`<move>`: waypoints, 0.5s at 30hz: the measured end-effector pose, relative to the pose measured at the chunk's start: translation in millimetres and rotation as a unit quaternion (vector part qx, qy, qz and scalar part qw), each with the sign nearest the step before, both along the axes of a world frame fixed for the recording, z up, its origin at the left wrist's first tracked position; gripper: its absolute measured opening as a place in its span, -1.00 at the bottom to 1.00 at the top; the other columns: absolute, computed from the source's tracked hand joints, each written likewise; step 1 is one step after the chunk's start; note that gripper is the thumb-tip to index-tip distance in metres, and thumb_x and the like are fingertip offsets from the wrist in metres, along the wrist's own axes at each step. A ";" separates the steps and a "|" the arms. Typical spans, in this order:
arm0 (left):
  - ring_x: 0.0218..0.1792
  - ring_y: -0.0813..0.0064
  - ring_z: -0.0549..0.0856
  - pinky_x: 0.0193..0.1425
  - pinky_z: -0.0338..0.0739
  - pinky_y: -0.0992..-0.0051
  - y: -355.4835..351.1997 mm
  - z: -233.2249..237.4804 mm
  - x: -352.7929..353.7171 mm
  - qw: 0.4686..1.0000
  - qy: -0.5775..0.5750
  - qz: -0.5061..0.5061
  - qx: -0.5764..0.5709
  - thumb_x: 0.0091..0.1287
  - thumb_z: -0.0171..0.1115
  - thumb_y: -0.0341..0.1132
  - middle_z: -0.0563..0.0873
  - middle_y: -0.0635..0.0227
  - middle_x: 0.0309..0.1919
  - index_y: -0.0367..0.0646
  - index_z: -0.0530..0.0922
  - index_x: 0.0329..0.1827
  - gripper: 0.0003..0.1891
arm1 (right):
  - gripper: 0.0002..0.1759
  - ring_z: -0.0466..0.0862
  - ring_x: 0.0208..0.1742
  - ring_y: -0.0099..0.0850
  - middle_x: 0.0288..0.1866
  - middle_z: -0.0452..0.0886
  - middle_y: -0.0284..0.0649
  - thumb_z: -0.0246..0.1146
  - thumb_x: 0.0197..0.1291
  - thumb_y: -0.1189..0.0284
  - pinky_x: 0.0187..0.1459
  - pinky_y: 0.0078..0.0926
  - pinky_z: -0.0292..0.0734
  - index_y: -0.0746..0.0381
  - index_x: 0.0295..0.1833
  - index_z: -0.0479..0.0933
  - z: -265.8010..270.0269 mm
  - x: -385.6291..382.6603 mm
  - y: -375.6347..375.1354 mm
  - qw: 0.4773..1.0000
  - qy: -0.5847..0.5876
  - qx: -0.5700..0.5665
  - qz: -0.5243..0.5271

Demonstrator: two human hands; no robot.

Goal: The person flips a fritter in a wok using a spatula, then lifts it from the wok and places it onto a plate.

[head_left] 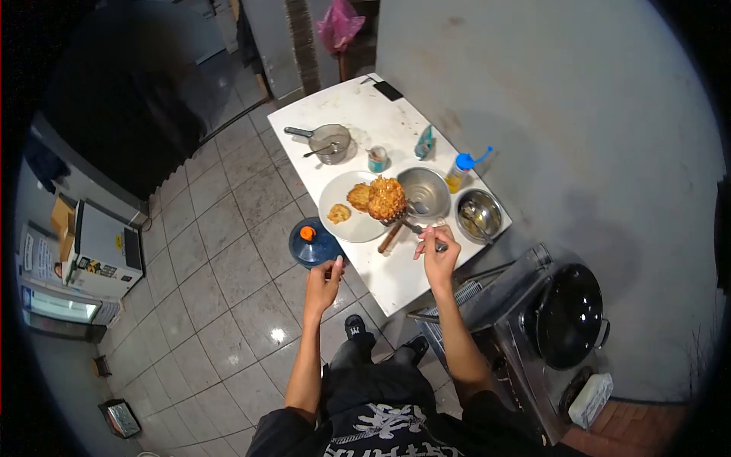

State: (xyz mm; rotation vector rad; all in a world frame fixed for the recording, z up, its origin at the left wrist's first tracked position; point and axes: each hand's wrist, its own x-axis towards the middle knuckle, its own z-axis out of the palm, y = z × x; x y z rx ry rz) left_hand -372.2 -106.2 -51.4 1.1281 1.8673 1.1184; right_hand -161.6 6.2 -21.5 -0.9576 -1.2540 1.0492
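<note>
The right hand (pixel 437 255) is closed around the handle of a metal utensil (pixel 417 228), above the near part of the white table (pixel 396 286). The far end of the utensil reaches the underside of the large fritter (pixel 386 198), which sits at the right edge of the white plate (pixel 344 228). A wooden-handled tool (pixel 389 238) lies just beside the utensil, with its head under the same fritter; whether the fritter rests on it or on the plate cannot be told. A smaller fritter (pixel 359 196) touches the large one on its left, and a small piece (pixel 339 213) lies apart on the plate. The left hand (pixel 324 280) is off the table's left edge with its fingers loosely curled, holds nothing, and is near a blue jug (pixel 312 245) with an orange cap on the tiled floor. Right of the plate stand a steel bowl (pixel 425 194) and a second steel bowl (pixel 479 215) containing a spoon. Behind them is a bottle (pixel 458 173) with a blue cap. A saucepan (pixel 332 143) stands at the far end. A black wok (pixel 569 314) sits on the stove to the right.
</note>
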 end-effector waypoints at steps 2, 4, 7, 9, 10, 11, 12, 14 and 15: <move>-0.42 0.50 0.65 -0.30 0.53 0.49 -5.0 -6.1 -14.5 1.000 -0.009 -0.004 -0.012 0.46 0.07 -0.01 0.72 0.19 -0.45 -0.39 0.66 -0.21 -0.50 | -0.73 0.54 -0.61 -0.54 -0.30 0.43 -0.21 0.11 0.38 0.53 -0.63 -0.61 0.46 0.48 -0.36 0.52 -32.4 -21.2 12.8 1.000 -0.026 -0.001 0.013; -0.42 0.50 0.65 -0.30 0.53 0.49 -9.0 -8.6 -25.1 0.999 -0.019 0.009 -0.025 0.46 0.07 -0.02 0.72 0.18 -0.44 -0.39 0.66 -0.19 -0.50 | -0.74 0.54 -0.61 -0.55 -0.30 0.42 -0.22 0.11 0.38 0.53 -0.62 -0.62 0.46 0.49 -0.36 0.51 -49.2 -38.6 22.8 0.999 -0.041 0.005 0.024; -0.40 0.47 0.67 -0.27 0.54 0.47 -17.3 -20.3 -42.0 0.999 -0.028 0.017 -0.033 0.46 0.07 -0.03 0.72 0.17 -0.42 -0.39 0.65 -0.15 -0.52 | -0.77 0.54 -0.60 -0.56 -0.30 0.41 -0.23 0.12 0.36 0.55 -0.63 -0.63 0.48 0.50 -0.33 0.51 -67.3 -56.0 37.7 0.995 -0.096 0.017 0.020; -0.39 0.45 0.68 -0.24 0.55 0.46 -22.1 -24.8 -49.2 0.998 -0.036 0.024 -0.052 0.46 0.08 -0.04 0.72 0.16 -0.40 -0.39 0.64 -0.13 -0.53 | -0.83 0.52 -0.59 -0.49 -0.35 0.44 -0.20 0.19 0.28 0.58 -0.59 -0.50 0.44 0.49 -0.34 0.54 -79.6 -60.9 47.0 0.990 -0.139 0.023 -0.002; -0.39 0.45 0.68 -0.24 0.55 0.46 -23.2 -26.8 -52.5 0.998 -0.037 0.028 -0.052 0.46 0.08 -0.04 0.72 0.16 -0.40 -0.39 0.64 -0.13 -0.53 | -0.85 0.53 -0.56 -0.45 -0.35 0.46 -0.18 0.21 0.26 0.59 -0.53 -0.45 0.42 0.48 -0.34 0.55 -86.6 -62.9 53.5 0.985 -0.166 0.050 -0.012; -0.38 0.45 0.68 -0.23 0.55 0.46 -24.9 -28.5 -56.4 0.997 -0.043 0.031 -0.059 0.46 0.08 -0.04 0.73 0.15 -0.39 -0.39 0.64 -0.11 -0.54 | -0.85 0.53 -0.56 -0.45 -0.35 0.46 -0.18 0.21 0.26 0.59 -0.53 -0.45 0.42 0.48 -0.34 0.55 -93.1 -62.1 57.3 0.985 -0.167 0.050 -0.009; -0.38 0.44 0.68 -0.22 0.55 0.45 -25.8 -30.2 -59.9 0.996 -0.048 0.034 -0.066 0.45 0.08 -0.05 0.73 0.15 -0.38 -0.39 0.63 -0.10 -0.54 | -0.86 0.54 -0.54 -0.44 -0.34 0.47 -0.17 0.21 0.25 0.59 -0.51 -0.44 0.43 0.47 -0.33 0.55 -91.2 -63.6 58.8 0.984 -0.176 0.037 -0.007; -0.38 0.44 0.69 -0.25 0.56 0.46 -26.3 -35.4 -65.3 0.996 -0.051 0.041 -0.059 0.44 0.10 -0.05 0.73 0.15 -0.39 -0.38 0.63 -0.11 -0.55 | -0.89 0.54 -0.50 -0.41 -0.34 0.48 -0.16 0.21 0.24 0.59 -0.45 -0.41 0.44 0.45 -0.28 0.57 -88.1 -66.2 58.4 0.982 -0.186 0.003 -0.001; -0.39 0.45 0.71 -0.28 0.56 0.47 -25.8 -36.3 -67.2 0.996 -0.052 0.046 -0.049 0.43 0.12 -0.06 0.73 0.16 -0.41 -0.37 0.63 -0.12 -0.56 | -0.89 0.54 -0.50 -0.41 -0.34 0.48 -0.16 0.21 0.24 0.59 -0.45 -0.41 0.44 0.45 -0.28 0.57 -90.6 -67.1 60.2 0.982 -0.188 0.001 0.001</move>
